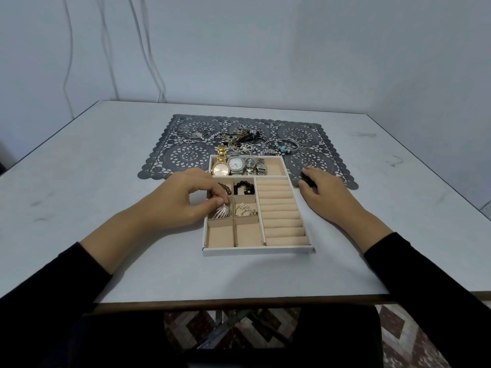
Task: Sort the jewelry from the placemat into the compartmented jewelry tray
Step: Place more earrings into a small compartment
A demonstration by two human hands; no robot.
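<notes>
Resting right hand (321, 192): palm down at the placemat's near right corner, just right of the tray. My fingers curve over a small dark patch, and I cannot tell whether I hold anything.
Left hand (186, 197): over the tray's left wall, fingers curled, thumb and fingertips brought together at the tip of the silver shell. I cannot tell whether I pinch it or the brown beads beside it.
Tray (257, 251): rectangular, white card walls, soft beige lining. It sits mid-table, its long axis running from the table's near edge toward the far edge, its far end on the placemat's near edge.
Watches (236, 166): four side by side in the wide compartment across the tray's far end, one gold, three silver-toned, bands running toward the far edge.
Silver shell (222, 211): ribbed, fan-shaped, shiny metal, in the middle left compartment, narrow tip toward my thumb.
Brown beads (225, 188): round, in the far left small compartment, partly under my fingers.
Dark bead bracelet (244, 188): a loop in the compartment just right of those.
Rings (245, 209): thin metal with pearly bits, just right of the shell.
Ring rolls (281, 211): padded beige ridges lying crosswise down the tray's right side.
Placemat (318, 160): dark grey, lace-cut, scalloped rim, long axis left to right on the table's far half.
Jewelry heap (239, 139): tangled chains, pearls, hoops and a bangle strung along the placemat.
Table (106, 181): pale, smooth, scuffed.
</notes>
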